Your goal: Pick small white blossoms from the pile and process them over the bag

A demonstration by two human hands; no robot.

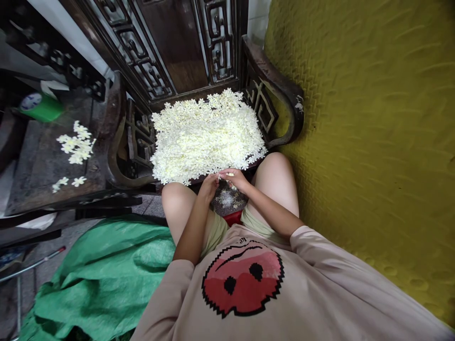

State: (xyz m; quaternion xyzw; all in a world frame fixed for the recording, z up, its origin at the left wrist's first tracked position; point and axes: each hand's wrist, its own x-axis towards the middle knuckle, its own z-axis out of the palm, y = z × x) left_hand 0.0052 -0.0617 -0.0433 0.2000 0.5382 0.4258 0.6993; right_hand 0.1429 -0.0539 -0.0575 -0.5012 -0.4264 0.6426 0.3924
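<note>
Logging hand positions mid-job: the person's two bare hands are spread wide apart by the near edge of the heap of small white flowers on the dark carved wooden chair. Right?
Not quite: the head view shows the bare left hand and bare right hand together, not apart, by the near edge of the small white flower heap on the dark carved wooden chair.

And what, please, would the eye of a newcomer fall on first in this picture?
Most likely the bright heap of white flowers on the seat of the dark carved chair, just above the picture's centre. Next come the left hand and right hand, close together between the knees at the heap's near edge. The yellow surface along the right side and the green sheet at lower left also stand out.
</note>
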